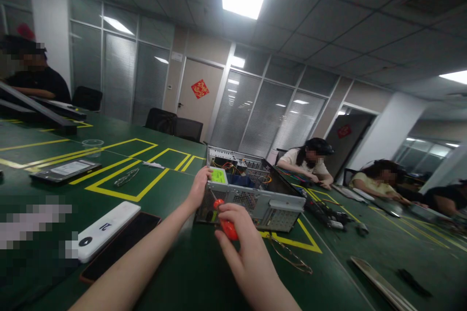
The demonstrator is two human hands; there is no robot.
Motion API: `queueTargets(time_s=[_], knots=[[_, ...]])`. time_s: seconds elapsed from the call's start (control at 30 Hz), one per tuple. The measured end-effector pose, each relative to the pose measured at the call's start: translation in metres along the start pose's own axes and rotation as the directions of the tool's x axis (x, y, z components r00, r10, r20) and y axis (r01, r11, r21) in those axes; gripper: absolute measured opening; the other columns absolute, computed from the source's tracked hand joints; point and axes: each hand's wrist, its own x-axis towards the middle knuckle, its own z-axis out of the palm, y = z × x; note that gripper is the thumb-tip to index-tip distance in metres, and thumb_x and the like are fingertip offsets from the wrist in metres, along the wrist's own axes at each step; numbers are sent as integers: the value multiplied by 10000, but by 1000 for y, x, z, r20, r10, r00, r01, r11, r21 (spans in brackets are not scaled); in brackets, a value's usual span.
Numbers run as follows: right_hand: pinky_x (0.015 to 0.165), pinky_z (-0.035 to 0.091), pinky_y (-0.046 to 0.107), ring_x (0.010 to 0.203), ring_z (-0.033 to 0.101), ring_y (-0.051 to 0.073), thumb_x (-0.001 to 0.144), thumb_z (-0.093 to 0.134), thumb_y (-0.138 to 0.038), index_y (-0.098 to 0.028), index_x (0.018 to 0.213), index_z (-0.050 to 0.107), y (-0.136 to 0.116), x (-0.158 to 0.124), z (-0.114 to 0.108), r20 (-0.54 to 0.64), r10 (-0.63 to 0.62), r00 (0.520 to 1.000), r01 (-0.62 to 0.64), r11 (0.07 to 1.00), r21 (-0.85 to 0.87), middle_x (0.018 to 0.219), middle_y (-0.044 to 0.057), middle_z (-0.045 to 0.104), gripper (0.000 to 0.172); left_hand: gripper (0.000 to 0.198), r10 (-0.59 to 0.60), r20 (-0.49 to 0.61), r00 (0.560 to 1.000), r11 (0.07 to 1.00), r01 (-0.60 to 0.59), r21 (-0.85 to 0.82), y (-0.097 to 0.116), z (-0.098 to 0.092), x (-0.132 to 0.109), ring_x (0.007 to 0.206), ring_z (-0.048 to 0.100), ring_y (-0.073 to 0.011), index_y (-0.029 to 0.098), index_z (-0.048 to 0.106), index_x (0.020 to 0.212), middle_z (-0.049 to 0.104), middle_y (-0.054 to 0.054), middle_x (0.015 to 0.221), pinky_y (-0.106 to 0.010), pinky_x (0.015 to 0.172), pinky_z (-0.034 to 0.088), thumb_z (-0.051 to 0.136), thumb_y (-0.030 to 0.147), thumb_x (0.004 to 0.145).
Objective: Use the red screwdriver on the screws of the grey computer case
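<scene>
An open grey computer case (255, 199) lies on the green table (175, 262), its inside full of coloured cables. My left hand (200, 188) grips the case's near left corner, next to a bright green label (218, 175). My right hand (239, 235) is closed round a screwdriver with a red-orange handle (226, 225); its tip points at the perforated rear panel of the case.
A white power bank (104, 230) and a dark phone (120, 245) lie at the near left, a tablet (65, 170) and a clear cup (92, 146) farther left. Yellow tape lines mark the table. Other people sit at the far left and right, with tools and panels (383, 284) there.
</scene>
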Motion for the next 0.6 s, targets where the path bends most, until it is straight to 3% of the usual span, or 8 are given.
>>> queueTargets(time_s=[0.13, 0.23, 0.3, 0.37, 0.47, 0.6], knots=[[1040, 526, 322, 1249, 624, 188, 899, 494, -87, -217, 1227, 559, -8, -2, -13, 160, 22, 987, -26, 999, 23, 1373, 127, 608, 359, 397, -8, 3, 1000, 1000, 8, 17, 1, 0, 0, 1299, 547, -240, 221, 607, 837, 689, -100, 1155, -438, 1203, 364, 321, 448, 993], [1034, 535, 350, 1238, 640, 221, 909, 516, -103, -176, 1294, 540, -5, -2, -12, 128, 11, 992, 2, 995, -102, 1371, 154, 630, 393, 406, -16, 5, 1000, 999, 16, 29, 1, 0, 1, 1309, 546, -242, 221, 607, 831, 691, -102, 1161, -440, 1206, 364, 317, 452, 997], [944, 583, 364, 1128, 699, 254, 899, 579, -142, -150, 1291, 552, -2, -2, -7, 46, -2, 999, 12, 974, -228, 1281, 162, 688, 393, 420, -22, 8, 1000, 999, 22, 34, 1, 0, 1, 1324, 535, -246, 221, 606, 831, 688, -104, 1163, -445, 1204, 365, 313, 472, 997], [756, 615, 338, 915, 751, 256, 886, 634, -202, -150, 1191, 606, 0, -2, -2, -26, 1, 1000, -9, 943, -333, 1092, 133, 750, 310, 435, -28, 12, 1000, 999, 28, 38, 1, -1, 1, 1335, 524, -249, 220, 603, 834, 684, -106, 1164, -450, 1205, 360, 310, 499, 995], [504, 523, 291, 596, 697, 215, 897, 634, -278, -185, 932, 641, -1, -1, 2, -61, 49, 997, -71, 896, -438, 765, 51, 721, 99, 445, -42, 21, 999, 998, 41, 38, 1, -2, 1, 1326, 529, -246, 220, 601, 838, 683, -104, 1171, -443, 1205, 353, 317, 524, 994], [484, 487, 300, 554, 678, 218, 947, 576, -338, -195, 932, 647, -6, 1, 0, -42, 143, 989, -145, 871, -469, 686, 32, 692, 160, 442, -43, 16, 999, 999, 42, 29, 3, -2, 0, 1327, 529, -250, 219, 605, 839, 684, -108, 1176, -439, 1198, 362, 326, 524, 994]])
